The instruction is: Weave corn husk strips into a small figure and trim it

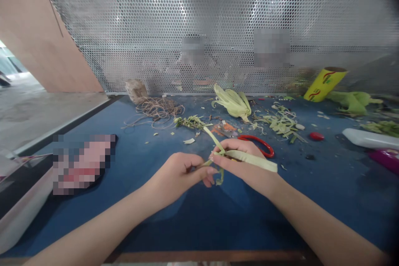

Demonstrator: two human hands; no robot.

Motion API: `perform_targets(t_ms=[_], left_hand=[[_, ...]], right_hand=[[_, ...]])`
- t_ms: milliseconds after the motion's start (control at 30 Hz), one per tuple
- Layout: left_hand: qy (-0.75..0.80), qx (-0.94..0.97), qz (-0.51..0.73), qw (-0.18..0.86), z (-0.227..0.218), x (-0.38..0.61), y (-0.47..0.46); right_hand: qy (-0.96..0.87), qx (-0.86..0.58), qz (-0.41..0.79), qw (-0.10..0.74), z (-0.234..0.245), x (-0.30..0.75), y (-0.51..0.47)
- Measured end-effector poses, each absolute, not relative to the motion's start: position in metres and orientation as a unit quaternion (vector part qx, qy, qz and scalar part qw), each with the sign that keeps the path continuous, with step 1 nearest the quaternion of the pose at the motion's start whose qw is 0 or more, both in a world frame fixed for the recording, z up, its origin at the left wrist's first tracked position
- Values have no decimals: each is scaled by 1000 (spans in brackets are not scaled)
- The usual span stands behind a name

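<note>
Both my hands meet over the middle of the blue table. My right hand is closed around a pale green leaf strip that sticks out to the right over its back. My left hand pinches the thin end of the same strip between thumb and fingers, right beside the right fingertips. A narrow strip runs up from my hands to a clump of green scraps. Red-handled scissors lie just behind my right hand.
A bundle of corn husks and cut green scraps lie at the back. Brown twine sits back left, a yellow tube back right. A perforated metal screen walls the far edge. White and purple objects lie right.
</note>
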State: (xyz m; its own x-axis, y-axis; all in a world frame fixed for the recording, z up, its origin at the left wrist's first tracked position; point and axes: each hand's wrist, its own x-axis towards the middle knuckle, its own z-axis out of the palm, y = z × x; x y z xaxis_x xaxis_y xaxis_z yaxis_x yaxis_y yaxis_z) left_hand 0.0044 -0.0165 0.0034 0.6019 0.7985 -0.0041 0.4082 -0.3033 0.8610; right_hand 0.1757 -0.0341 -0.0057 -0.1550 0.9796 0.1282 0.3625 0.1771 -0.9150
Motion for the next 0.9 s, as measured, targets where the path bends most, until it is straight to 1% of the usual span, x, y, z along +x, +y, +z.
perform_targets(t_ms=[67, 200, 333, 400, 533, 667, 900], left_hand=[[375, 777, 226, 452, 5, 4, -17], [382, 779, 240, 435, 9, 2, -18], [417, 779, 230, 407, 12, 2, -19], [419, 768, 240, 421, 11, 3, -20], [415, 728, 276, 470, 1, 8, -19], [409, 720, 328, 455, -11, 10, -16], [408, 728, 371, 406, -13, 10, -18]], right_hand=[[-638, -522, 378, 421, -6, 178, -32], [-614, -501, 397, 463, -7, 185, -28], [-643, -479, 411, 435, -7, 186, -30], [-667, -470, 407, 410, -7, 183, -32], [-724, -456, 334, 396, -9, 175, -35], [-724, -444, 290, 442, -11, 173, -35], [-665, -451, 319, 503, -12, 174, -35]])
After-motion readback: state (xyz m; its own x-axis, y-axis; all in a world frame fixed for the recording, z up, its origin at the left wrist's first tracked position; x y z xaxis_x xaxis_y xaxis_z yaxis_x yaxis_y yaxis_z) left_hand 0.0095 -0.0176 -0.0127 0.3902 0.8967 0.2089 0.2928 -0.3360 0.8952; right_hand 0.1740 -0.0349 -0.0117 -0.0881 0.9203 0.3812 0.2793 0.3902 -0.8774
